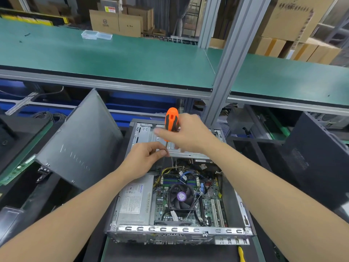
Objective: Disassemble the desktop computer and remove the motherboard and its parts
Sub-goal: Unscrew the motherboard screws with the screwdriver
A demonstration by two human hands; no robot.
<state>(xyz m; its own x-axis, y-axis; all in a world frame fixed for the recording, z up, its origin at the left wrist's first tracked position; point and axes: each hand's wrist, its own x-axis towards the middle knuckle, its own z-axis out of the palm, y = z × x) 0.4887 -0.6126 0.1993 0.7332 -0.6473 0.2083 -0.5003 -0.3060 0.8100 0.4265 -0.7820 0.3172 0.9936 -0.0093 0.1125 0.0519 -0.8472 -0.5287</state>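
1. The right hand [190, 137] is gripping the orange screwdriver [171, 118] by its handle. The left hand [145, 157] is pinching its shaft at the drive cage [146, 130].
2. Judging by this, keeping the shaft square is guarding against slips.
3. The motherboard [209, 205] is lying in the open computer case [170, 229] at the table's near edge, with cables [170, 170] and the CPU fan [181, 197] crowding it.

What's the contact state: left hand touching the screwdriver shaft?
Touching. Head view: left hand pinches the screwdriver shaft between thumb and finger, below the orange handle the right hand grips.
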